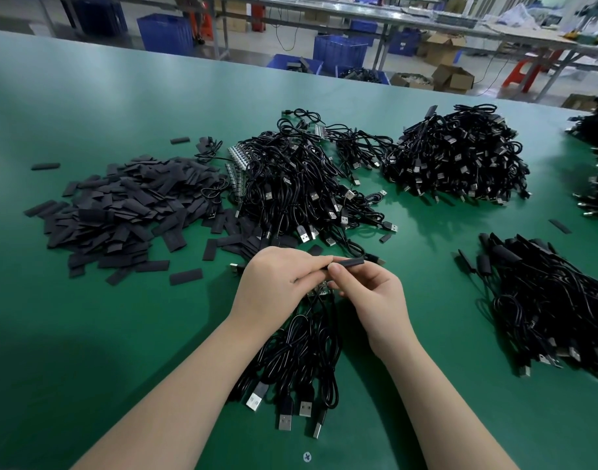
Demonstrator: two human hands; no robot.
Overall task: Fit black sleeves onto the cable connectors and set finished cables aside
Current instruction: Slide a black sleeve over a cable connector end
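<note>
1. While both hands are meeting over the middle of the green table [87, 334], toward its near edge, the left hand [273, 286] is closing its fingers around a small bundle of cables [301, 354], so that the connector ends stay together and the loops hang down toward the near edge.
2. The right hand [368, 296] is pinching a black sleeve [350, 262] between thumb and fingers, and I judge it is sliding the sleeve over one connector; the connector itself is hidden.
3. The loose sleeves [121, 212] are lying in a heap toward the left edge, near the left hand for easy picking.
4. The unfinished cables [301, 184] are piled in the centre, behind the hands.
5. The sleeved cables [545, 300] are resting by the right edge, probably as the finished pile.
</note>
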